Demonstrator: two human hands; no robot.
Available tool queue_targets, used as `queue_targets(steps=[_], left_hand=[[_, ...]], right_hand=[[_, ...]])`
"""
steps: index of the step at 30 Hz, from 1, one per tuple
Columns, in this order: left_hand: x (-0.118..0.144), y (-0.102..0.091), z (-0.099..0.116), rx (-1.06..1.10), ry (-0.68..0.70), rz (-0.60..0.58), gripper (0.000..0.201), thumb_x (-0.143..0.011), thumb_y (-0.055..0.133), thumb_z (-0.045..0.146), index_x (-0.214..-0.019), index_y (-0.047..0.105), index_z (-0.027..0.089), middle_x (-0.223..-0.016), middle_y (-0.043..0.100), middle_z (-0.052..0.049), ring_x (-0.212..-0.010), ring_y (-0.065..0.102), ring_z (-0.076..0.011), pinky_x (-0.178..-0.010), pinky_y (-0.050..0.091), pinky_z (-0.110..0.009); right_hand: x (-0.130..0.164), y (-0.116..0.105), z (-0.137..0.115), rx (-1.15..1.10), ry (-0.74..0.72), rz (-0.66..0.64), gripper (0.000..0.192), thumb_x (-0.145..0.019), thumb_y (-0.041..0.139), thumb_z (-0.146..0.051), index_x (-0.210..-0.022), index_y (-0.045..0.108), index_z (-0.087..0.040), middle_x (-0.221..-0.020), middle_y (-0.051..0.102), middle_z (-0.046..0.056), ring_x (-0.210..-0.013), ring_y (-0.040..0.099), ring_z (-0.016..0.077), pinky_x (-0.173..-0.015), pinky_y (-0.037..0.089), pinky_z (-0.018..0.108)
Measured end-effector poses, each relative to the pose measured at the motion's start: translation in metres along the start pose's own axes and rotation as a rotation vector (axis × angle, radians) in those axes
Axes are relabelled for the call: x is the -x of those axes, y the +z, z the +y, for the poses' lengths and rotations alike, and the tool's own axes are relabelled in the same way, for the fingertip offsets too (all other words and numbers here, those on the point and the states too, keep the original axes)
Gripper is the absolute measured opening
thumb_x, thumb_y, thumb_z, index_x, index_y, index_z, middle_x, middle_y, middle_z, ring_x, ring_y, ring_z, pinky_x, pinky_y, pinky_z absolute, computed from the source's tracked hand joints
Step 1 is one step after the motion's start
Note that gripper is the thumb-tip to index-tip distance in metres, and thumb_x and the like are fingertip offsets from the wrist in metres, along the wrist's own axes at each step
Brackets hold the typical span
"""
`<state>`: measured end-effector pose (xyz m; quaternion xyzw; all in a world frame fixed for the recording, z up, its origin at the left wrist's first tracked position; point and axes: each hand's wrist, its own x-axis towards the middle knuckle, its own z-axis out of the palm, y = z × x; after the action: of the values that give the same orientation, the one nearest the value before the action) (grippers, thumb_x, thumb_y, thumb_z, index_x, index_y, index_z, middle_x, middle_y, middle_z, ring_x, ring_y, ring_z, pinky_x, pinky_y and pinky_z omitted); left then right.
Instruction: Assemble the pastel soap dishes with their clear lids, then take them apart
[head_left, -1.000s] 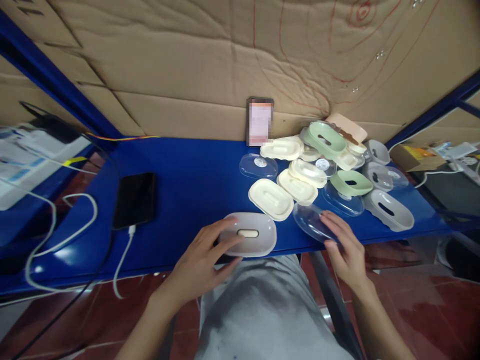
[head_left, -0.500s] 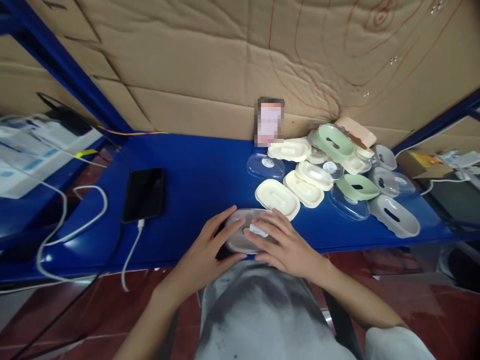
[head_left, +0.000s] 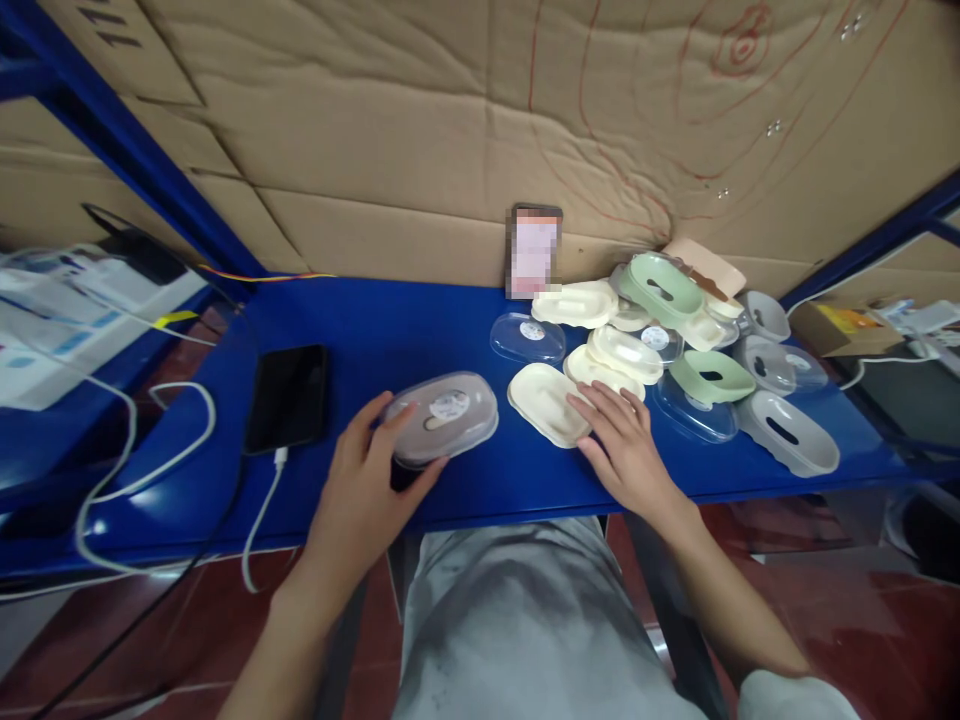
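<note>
**benchwatcher:** Progress check, roughly: one grey box [head_left: 442, 417] is closed, clear lid on, and it's being held by the left hand [head_left: 358, 492] near the front edge of the bench [head_left: 390, 330], left of the middle. Fingers are curled round its near-left side, thumb on the other. So one unit looks assembled, judging by how it sits.

**lidguy:** And the rest?

**benchwatcher:** Plenty left, it seems. A heap [head_left: 675, 330] of loose parts is spread over the right half of the bench, back to the cardboard wall [head_left: 450, 130]: cream trays, green trays, grey bases, clear lids, none visibly paired up. The right hand [head_left: 625, 447] is laid flat and open, fingers spread, on the nearest cream tray [head_left: 544, 402]; nothing is gripped by it.

**lidguy:** Any brand to be read?

**benchwatcher:** Nope. A round white sticker [head_left: 449, 405] is seen on the closed box's lid, and similar ones on two clear lids in the heap, but the print is too small to be made out. Red pen curves and a few dark marks are scrawled on the cardboard, nothing legible. A dark phone [head_left: 288, 397] is lying screen-off on the left with a white cable [head_left: 259, 520] plugged in; a second one [head_left: 535, 250] is propped against the wall, screen blurred.
</note>
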<state>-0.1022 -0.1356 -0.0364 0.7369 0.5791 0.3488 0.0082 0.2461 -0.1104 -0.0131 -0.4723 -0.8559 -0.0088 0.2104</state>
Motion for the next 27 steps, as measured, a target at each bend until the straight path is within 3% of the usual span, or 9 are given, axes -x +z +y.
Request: queue_targets(steps=[4,7,11,13,15,18,21,27], left_hand=[[-0.006,0.001,0.0,-0.123,-0.074,0.102,0.072,-0.097,0.075,0.037,-0.16,0.045,0.021,-0.169,0.036,-0.026,-0.153,0.043,-0.0514,-0.116,0.046,-0.073],[-0.006,0.002,0.018,-0.151,0.058,0.147,0.071,-0.099,0.071,0.024,-0.163,0.041,0.022,-0.173,0.031,-0.024,-0.159,0.036,-0.0473,-0.121,0.042,-0.069],[-0.004,0.011,0.049,-0.073,0.381,-0.111,0.062,-0.104,0.057,0.014,-0.163,0.041,0.023,-0.169,0.045,-0.017,-0.157,0.043,-0.0348,-0.123,0.044,-0.054],[-0.003,0.017,0.058,-0.053,0.464,-0.239,0.057,-0.106,0.052,0.014,-0.162,0.043,0.021,-0.168,0.047,-0.015,-0.157,0.043,-0.0318,-0.125,0.042,-0.053],[-0.002,0.021,0.061,-0.03,0.479,-0.296,0.049,-0.107,0.05,0.013,-0.156,0.05,0.021,-0.162,0.054,-0.012,-0.153,0.048,-0.0297,-0.127,0.038,-0.054],[0.0,0.024,0.058,0.013,0.424,-0.28,0.03,-0.106,0.056,0.016,-0.134,0.066,0.022,-0.136,0.071,-0.009,-0.133,0.063,-0.0277,-0.125,0.036,-0.056],[0.002,0.023,0.056,0.018,0.374,-0.204,0.018,-0.105,0.061,0.021,-0.121,0.069,0.021,-0.115,0.074,-0.008,-0.117,0.067,-0.0278,-0.121,0.037,-0.059],[0.001,0.021,0.057,0.034,0.389,-0.197,0.016,-0.105,0.06,0.018,-0.118,0.067,0.022,-0.117,0.072,-0.009,-0.118,0.067,-0.0274,-0.118,0.04,-0.057]], right_hand=[[0.005,0.0,0.01,0.061,0.037,-0.085,0.045,-0.113,0.047,-0.039,-0.155,0.057,-0.026,-0.166,0.05,0.011,-0.157,0.043,0.0352,-0.126,0.033,0.065],[0.008,0.0,0.008,-0.015,-0.036,-0.149,0.043,-0.113,0.048,-0.035,-0.154,0.058,-0.026,-0.169,0.047,0.011,-0.16,0.039,0.034,-0.127,0.035,0.065],[0.008,-0.006,0.01,-0.183,-0.118,-0.168,0.04,-0.111,0.055,-0.036,-0.15,0.061,-0.031,-0.166,0.051,0.008,-0.155,0.048,0.0271,-0.131,0.034,0.059],[0.009,-0.01,0.016,-0.215,-0.1,-0.115,0.043,-0.109,0.059,-0.038,-0.151,0.059,-0.032,-0.165,0.052,0.008,-0.154,0.049,0.0272,-0.13,0.037,0.058],[0.013,-0.014,0.026,-0.174,-0.038,-0.009,0.043,-0.109,0.06,-0.036,-0.152,0.059,-0.03,-0.16,0.058,0.009,-0.15,0.053,0.0282,-0.127,0.04,0.058],[0.025,-0.021,0.047,-0.04,0.101,0.186,0.033,-0.108,0.06,-0.033,-0.14,0.068,-0.028,-0.139,0.073,0.009,-0.132,0.067,0.0294,-0.118,0.048,0.056],[0.046,-0.03,0.071,0.122,0.263,0.319,0.028,-0.106,0.061,-0.036,-0.129,0.074,-0.025,-0.126,0.077,0.01,-0.12,0.072,0.0307,-0.107,0.053,0.052],[0.077,-0.042,0.122,0.327,0.478,0.406,0.049,-0.105,0.057,-0.049,-0.145,0.064,-0.021,-0.151,0.063,0.019,-0.143,0.055,0.0409,-0.115,0.041,0.065]])
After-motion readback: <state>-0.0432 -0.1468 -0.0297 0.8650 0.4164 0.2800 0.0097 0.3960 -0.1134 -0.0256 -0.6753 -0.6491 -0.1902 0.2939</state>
